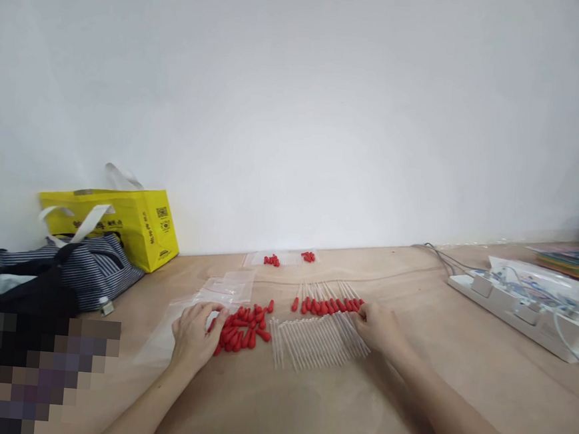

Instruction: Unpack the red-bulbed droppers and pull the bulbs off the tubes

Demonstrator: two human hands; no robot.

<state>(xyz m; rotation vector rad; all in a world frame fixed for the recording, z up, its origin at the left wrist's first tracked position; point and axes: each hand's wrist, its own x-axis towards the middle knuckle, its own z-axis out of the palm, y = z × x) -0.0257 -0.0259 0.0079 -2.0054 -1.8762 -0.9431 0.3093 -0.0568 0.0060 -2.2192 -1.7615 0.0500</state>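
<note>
My left hand point(197, 333) reaches into the left side of a pile of red rubber bulbs point(248, 331), its fingers bent and the thumb near the index finger around a red bulb. My right hand point(376, 325) is closed in a pinch at the right end of a row of droppers point(325, 305), clear thin tubes with red bulbs on their near ends. The fingertips are on the bulb of the last dropper. In front of that row lie many clear tubes point(312, 342) side by side, without bulbs. The right hand's lower fingers hide some tube ends.
Clear plastic bags point(165, 331) lie left of the pile; another bag point(290, 262) with red bulbs lies by the wall. A yellow bag point(155, 233) and a striped bag point(109, 276) stand left. At right are a power strip point(507, 314) with cables and a stack of books point(571, 262).
</note>
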